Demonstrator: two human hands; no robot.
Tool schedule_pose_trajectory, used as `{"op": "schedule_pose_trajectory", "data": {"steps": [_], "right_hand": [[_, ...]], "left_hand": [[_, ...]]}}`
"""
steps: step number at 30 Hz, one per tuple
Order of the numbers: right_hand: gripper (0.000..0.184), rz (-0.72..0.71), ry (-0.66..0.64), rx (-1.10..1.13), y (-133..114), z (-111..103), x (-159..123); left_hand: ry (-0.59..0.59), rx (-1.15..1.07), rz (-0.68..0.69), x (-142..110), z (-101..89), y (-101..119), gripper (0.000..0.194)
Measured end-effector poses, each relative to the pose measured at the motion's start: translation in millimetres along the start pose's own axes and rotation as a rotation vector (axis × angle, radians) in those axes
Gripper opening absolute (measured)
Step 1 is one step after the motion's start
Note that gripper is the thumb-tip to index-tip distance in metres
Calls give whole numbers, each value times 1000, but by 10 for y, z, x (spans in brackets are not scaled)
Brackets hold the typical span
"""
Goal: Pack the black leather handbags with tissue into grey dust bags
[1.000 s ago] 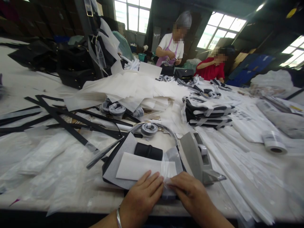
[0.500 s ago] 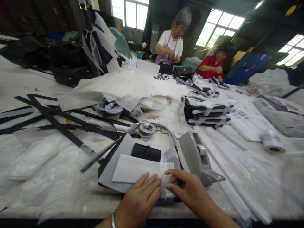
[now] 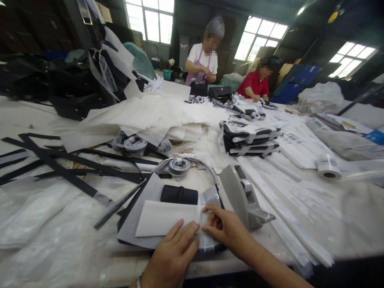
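A flat black bag piece covered with a grey sheet (image 3: 129, 226) lies in front of me. On it rest a white paper card (image 3: 168, 216) and a black rolled piece with a raised band (image 3: 179, 195). Clear plastic film (image 3: 207, 241) is bunched in a band across its right side. My left hand (image 3: 175, 250) presses flat on the card's lower right corner, fingers stretched out. My right hand (image 3: 226, 230) has its fingers curled on the film, thumb and forefinger a little apart; the fold they hold is partly hidden. A grey tape dispenser (image 3: 240, 196) stands just to the right.
Black strips (image 3: 57, 164) and clear bags (image 3: 36, 224) cover the left side. Paper sheets (image 3: 144, 112) are heaped behind, beside stacked wrapped black bags (image 3: 252, 138). Long plastic sleeves (image 3: 276, 204) and a tape roll (image 3: 328, 166) lie right. Two co-workers (image 3: 201, 60) are across the table.
The view has swung slightly right, so things sit further left. Both hands keep nearly the same places on the card and film. The co-worker in red has lowered their hands.
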State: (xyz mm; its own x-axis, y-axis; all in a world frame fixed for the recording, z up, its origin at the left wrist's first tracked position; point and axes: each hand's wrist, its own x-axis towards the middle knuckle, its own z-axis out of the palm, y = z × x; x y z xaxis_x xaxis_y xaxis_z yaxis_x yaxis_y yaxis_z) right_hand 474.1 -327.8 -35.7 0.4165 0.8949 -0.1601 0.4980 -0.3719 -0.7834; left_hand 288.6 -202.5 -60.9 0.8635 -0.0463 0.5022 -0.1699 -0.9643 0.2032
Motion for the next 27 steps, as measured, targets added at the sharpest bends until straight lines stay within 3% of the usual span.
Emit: {"op": "schedule_pose_trajectory", "data": {"steps": [6, 12, 21, 24, 27], "right_hand": [[37, -6, -14, 7, 63, -6, 76], [35, -24, 1, -12, 34, -18, 90], [27, -94, 127, -74, 60, 81, 70], [22, -116, 243, -119, 25, -48, -60], [22, -106, 460, -169, 50, -433, -330]], "left_hand": [[-80, 3, 38, 1, -10, -14, 37], [-198, 45, 42, 21, -52, 12, 70], [-353, -13, -56, 53, -25, 53, 73], [-379, -17, -86, 58, -28, 70, 77], [-393, -27, -92, 60, -43, 82, 80]]}}
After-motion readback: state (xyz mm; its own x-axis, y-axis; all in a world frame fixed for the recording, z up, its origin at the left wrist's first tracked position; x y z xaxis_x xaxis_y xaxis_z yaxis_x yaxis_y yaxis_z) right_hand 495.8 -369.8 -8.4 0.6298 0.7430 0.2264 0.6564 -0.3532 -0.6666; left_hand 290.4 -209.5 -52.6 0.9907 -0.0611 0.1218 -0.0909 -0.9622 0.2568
